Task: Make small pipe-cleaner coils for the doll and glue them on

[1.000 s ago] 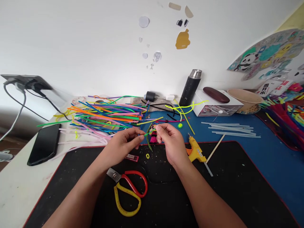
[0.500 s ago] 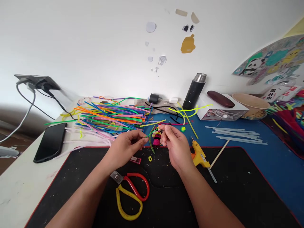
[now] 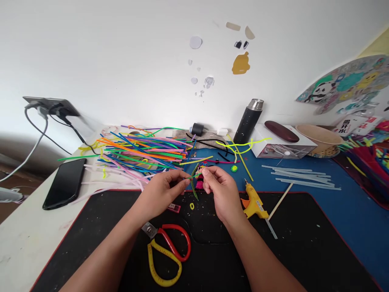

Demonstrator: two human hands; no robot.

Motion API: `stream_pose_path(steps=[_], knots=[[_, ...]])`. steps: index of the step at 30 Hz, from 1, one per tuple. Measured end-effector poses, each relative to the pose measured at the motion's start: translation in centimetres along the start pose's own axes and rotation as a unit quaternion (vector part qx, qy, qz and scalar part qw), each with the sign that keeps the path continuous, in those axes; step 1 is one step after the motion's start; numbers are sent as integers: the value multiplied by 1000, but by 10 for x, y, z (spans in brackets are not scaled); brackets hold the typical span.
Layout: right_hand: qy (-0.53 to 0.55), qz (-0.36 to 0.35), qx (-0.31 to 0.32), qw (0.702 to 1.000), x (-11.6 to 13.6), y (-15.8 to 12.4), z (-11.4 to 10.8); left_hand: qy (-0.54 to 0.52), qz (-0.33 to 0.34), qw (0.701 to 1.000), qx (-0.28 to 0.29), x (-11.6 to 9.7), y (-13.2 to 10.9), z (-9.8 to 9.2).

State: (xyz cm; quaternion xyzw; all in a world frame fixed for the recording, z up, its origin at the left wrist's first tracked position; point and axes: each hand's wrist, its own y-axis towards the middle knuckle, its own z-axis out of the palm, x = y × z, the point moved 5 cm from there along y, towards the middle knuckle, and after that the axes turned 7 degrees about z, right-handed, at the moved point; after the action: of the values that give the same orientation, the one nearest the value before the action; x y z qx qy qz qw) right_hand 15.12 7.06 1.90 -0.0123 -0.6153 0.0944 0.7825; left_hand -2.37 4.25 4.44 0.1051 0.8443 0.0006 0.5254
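Left grip (image 3: 164, 190), right grip (image 3: 221, 190) pinch thin, straightish green strand (image 3: 195, 176).

You are holding one green strand (image 3: 195, 176) between two hands (image 3: 223, 194), and you are facing one phone (image 3: 64, 183), one flask (image 3: 249, 121), one glue gun (image 3: 254, 202), one pair of scissors (image 3: 166, 240).

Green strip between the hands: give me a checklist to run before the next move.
1. Green strip pinched by the left hand: ok.
2. Right hand pinching it too: ok.
3. Scissors lying apart from both hands: ok, on the black mat.
4. Scissors' blade tips in sight: not ok, hidden by the left forearm.
5. Yellow glue gun out of the hands: ok.
6. Glue gun cold: cannot tell.
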Motion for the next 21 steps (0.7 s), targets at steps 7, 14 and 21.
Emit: stream_pose_path(steps=[7, 14, 21], knots=[[19, -11, -24, 999, -1, 2, -5, -28, 1, 999, 20, 3, -2, -6], [-93, -36, 18, 995, 4, -6, 4, -131, -21, 978, -161, 11, 4, -35], [-463, -205, 149, 849, -6, -40, 56, -187, -19, 962, -196, 16, 6, -40]])
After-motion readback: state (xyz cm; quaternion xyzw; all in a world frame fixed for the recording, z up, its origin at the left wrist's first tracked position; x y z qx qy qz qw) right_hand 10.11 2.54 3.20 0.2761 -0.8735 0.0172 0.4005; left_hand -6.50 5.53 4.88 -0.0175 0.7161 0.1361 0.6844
